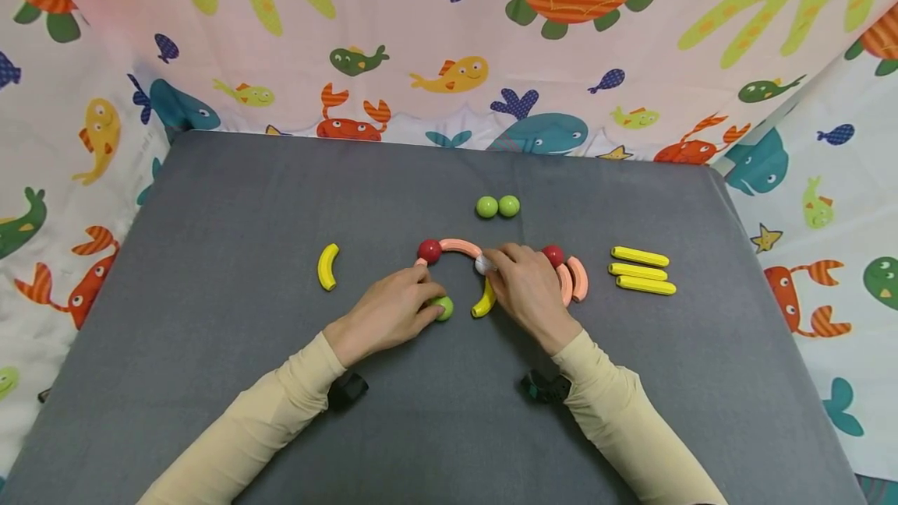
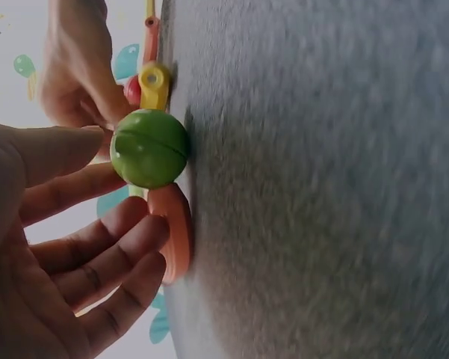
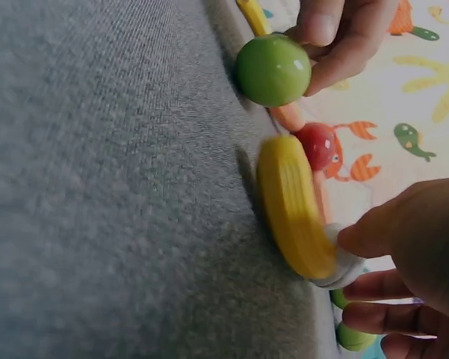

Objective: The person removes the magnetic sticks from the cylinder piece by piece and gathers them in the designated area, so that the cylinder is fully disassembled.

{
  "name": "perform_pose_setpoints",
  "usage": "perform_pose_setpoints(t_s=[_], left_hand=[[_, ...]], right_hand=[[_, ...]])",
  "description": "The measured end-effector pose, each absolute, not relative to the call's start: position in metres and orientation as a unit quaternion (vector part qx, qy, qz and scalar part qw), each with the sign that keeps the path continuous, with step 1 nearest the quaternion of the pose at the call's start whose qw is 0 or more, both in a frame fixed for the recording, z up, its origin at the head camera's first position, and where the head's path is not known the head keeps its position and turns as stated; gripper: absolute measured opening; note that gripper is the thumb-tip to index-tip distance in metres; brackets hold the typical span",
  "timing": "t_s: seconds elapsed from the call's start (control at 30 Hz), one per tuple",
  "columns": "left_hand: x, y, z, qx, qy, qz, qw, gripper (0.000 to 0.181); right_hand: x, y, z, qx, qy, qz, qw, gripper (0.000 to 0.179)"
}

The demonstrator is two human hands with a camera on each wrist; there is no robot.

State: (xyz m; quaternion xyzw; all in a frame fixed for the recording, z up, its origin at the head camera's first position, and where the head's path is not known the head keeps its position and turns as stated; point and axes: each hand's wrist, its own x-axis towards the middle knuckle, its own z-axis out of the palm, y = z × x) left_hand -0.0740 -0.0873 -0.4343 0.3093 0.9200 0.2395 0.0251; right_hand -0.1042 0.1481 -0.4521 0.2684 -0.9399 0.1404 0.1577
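My left hand (image 1: pixel 393 306) pinches a green ball (image 2: pixel 149 148) between thumb and index finger. At that ball's side a pink curved piece (image 2: pixel 175 232) runs up toward a red ball (image 1: pixel 430 251). From the red ball another pink curved piece (image 1: pixel 459 246) arcs to a small white ball (image 3: pixel 345 258). My right hand (image 1: pixel 532 291) pinches this white ball with thumb and fingertips. A yellow curved piece (image 3: pixel 291 206) extends from the white ball toward the front of the table, its near end apart from the green ball.
Beside my right hand lie a second red ball (image 1: pixel 553 256) and two pink curved pieces (image 1: pixel 578 279). Several yellow straight sticks (image 1: pixel 641 270) lie farther right. Two green balls (image 1: pixel 498 206) sit at the back, and a yellow curved piece (image 1: pixel 327 266) lies left on the grey table (image 1: pixel 245 201).
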Motion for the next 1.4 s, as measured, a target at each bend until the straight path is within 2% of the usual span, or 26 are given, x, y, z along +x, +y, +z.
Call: perform_pose_setpoints(t_s=[0.2,0.7,0.83,0.97,1.13,1.4], left_hand=[[-0.083,-0.092,-0.431,0.292,0.927,0.235,0.027,0.014],[-0.109,-0.079,-0.437,0.293,0.934,0.198,-0.041,0.012],[-0.102,-0.081,-0.435,0.301,0.931,0.195,-0.06,0.01],[-0.085,-0.086,-0.433,0.347,0.917,0.184,-0.069,0.008],[-0.067,-0.086,-0.439,0.403,0.902,0.143,-0.06,0.011],[-0.061,-0.079,-0.445,0.405,0.904,0.129,-0.047,0.013]], right_hand=[[-0.087,0.155,-0.445,0.264,-0.943,0.147,0.14,0.02],[-0.052,0.126,-0.442,0.32,-0.929,0.165,0.088,0.02],[-0.054,0.123,-0.443,0.312,-0.931,0.165,0.093,0.023],[-0.055,0.123,-0.442,0.303,-0.934,0.159,0.1,0.024],[-0.052,0.126,-0.443,0.285,-0.938,0.161,0.113,0.021],[-0.047,0.124,-0.448,0.289,-0.936,0.173,0.101,0.026]])
